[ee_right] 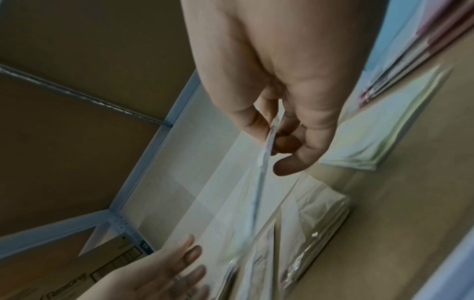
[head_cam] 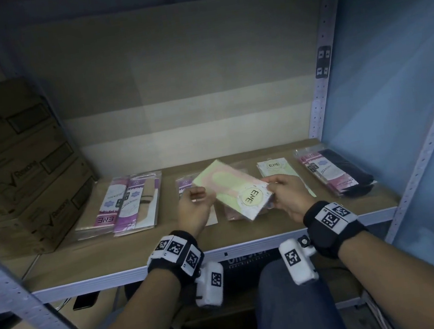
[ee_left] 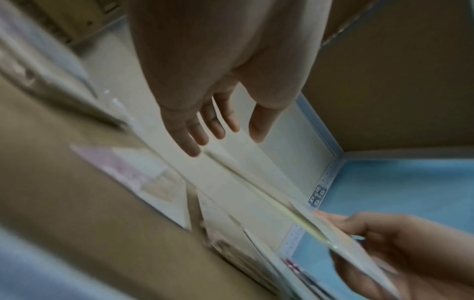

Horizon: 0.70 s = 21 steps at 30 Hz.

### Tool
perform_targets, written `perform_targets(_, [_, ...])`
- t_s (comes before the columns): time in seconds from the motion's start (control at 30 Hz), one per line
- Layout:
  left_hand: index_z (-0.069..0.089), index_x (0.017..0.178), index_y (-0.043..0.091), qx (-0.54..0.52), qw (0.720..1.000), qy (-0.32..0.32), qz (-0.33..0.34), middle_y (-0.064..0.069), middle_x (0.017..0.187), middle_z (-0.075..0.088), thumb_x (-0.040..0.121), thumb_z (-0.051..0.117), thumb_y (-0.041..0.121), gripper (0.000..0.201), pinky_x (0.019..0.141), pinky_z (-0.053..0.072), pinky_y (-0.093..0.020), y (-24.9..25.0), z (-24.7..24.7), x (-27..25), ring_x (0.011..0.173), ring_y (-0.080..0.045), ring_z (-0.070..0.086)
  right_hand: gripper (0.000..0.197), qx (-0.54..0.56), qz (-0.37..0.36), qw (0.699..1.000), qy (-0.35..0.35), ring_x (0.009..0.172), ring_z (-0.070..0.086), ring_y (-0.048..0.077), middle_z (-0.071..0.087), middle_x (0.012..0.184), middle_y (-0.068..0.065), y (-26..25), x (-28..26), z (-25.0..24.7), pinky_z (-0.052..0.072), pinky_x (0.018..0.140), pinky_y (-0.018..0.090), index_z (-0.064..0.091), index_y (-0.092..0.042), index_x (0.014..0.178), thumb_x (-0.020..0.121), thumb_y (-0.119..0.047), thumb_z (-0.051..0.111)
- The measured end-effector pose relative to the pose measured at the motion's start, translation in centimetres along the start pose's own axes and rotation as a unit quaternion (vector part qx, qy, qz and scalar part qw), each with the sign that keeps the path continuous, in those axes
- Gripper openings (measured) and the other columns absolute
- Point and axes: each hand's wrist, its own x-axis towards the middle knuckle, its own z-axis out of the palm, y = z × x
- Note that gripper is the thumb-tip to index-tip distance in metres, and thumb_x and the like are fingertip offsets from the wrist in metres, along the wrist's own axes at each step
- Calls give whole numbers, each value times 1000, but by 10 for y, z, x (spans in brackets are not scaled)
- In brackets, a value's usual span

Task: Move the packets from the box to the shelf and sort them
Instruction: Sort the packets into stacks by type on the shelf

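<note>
A pale green and pink packet (head_cam: 230,187) with a round ENE label is held tilted above the shelf board (head_cam: 247,229). My right hand (head_cam: 270,184) pinches its near right end between thumb and fingers; in the right wrist view the right hand (ee_right: 277,142) holds the packet (ee_right: 256,192) edge-on. My left hand (head_cam: 198,197) is open at the packet's left edge, fingers relaxed. Whether it touches the packet I cannot tell. In the left wrist view the left hand (ee_left: 212,130) has straight fingers just above the packet (ee_left: 269,203). The box is out of sight.
Sorted piles lie on the shelf: purple packets (head_cam: 129,204) at left, one purple packet (head_cam: 183,183) by my left hand, a pinkish pile (head_cam: 234,215) under the held packet, pale green ones (head_cam: 277,165), purple-and-black ones (head_cam: 333,170) at right. Cardboard cartons (head_cam: 15,164) stand at left; a metal upright (head_cam: 321,99) at right.
</note>
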Motion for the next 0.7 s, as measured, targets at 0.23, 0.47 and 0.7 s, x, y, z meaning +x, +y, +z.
perform_targets(0.23, [57,118,26,373,909,-110,154,3,131,52,88,59,25,30,107,36,-38,11,-38,25,124,-19,43,30,-153,-61,985,-46,107,58,21,65,115,5,-11,-7,-24,47,91,33,71,-12,100,93,-4,44])
perform_targets(0.47, [67,86,14,300,919,-244,73,-2,91,67,86,67,16,2,69,52,-28,22,-50,15,72,-12,61,26,-169,-69,982,-52,106,60,21,66,115,5,-11,-10,-30,51,91,33,71,-13,103,91,-2,50])
perform_targets(0.7, [61,91,8,152,982,-115,1,-11,89,65,89,62,8,3,72,56,-36,9,-47,15,83,-26,65,41,-137,-61,985,87,111,54,22,53,123,1,-10,-7,-23,45,91,33,54,-16,122,83,-17,68])
